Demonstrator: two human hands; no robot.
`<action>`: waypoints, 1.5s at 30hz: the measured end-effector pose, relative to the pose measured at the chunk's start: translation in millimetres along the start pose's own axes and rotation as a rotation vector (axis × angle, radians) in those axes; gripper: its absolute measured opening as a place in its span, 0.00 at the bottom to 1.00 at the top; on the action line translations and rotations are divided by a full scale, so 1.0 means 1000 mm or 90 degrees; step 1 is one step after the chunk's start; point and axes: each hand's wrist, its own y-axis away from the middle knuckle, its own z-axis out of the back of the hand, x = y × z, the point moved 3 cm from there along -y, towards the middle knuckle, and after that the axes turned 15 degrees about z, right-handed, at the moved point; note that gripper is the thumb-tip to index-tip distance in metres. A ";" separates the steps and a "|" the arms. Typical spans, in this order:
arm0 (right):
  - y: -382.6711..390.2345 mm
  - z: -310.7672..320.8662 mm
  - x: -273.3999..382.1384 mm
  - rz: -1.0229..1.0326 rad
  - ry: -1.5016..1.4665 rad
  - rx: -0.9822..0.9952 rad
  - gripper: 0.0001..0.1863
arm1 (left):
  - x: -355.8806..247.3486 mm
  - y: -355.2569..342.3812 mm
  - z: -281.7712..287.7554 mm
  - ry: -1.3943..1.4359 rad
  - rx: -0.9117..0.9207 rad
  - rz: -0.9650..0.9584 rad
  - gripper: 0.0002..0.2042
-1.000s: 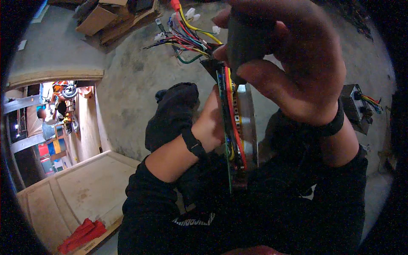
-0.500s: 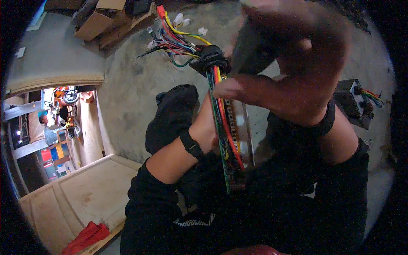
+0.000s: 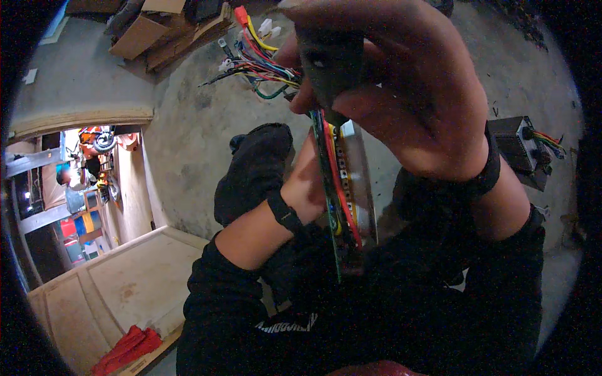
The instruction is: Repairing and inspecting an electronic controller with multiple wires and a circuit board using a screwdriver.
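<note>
A long narrow circuit board (image 3: 331,207) stands nearly edge-on above my lap, with thick red and yellow wires running along it and a row of metal contacts beside them. My left hand (image 3: 306,188) is behind the board and supports it; its fingers are hidden. Close to the camera, my right hand (image 3: 433,106) pinches a dark, block-shaped piece (image 3: 331,66) between thumb and fingers, at the board's upper end. From that end a bundle of coloured wires (image 3: 266,66) with white plugs and a red connector fans out to the left. The black wire collar there is mostly covered by my right hand.
A finned metal box (image 3: 517,144) with coloured wires sits on the concrete floor at right. Cardboard boxes (image 3: 141,37) lie at the far left. A wooden panel (image 3: 125,276) bears a red cloth (image 3: 130,349). Through a doorway, a person (image 3: 75,178) and an orange motorbike (image 3: 97,139) show.
My right hand has moved left with the dark piece, now over the board's upper end and covering the black collar. The board and left hand have barely shifted.
</note>
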 end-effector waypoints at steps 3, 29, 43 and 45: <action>0.000 0.003 -0.002 -0.010 0.003 0.012 0.21 | 0.001 -0.006 -0.002 0.149 -0.198 0.175 0.34; 0.005 0.019 -0.007 -0.010 -0.017 -0.025 0.17 | 0.004 -0.027 0.014 0.130 0.005 0.119 0.25; -0.005 0.020 -0.006 -0.038 -0.075 0.070 0.20 | 0.003 -0.015 -0.002 0.228 0.042 0.129 0.22; -0.012 0.024 0.006 -0.042 0.014 0.049 0.19 | 0.004 -0.013 -0.003 0.185 -0.140 0.182 0.21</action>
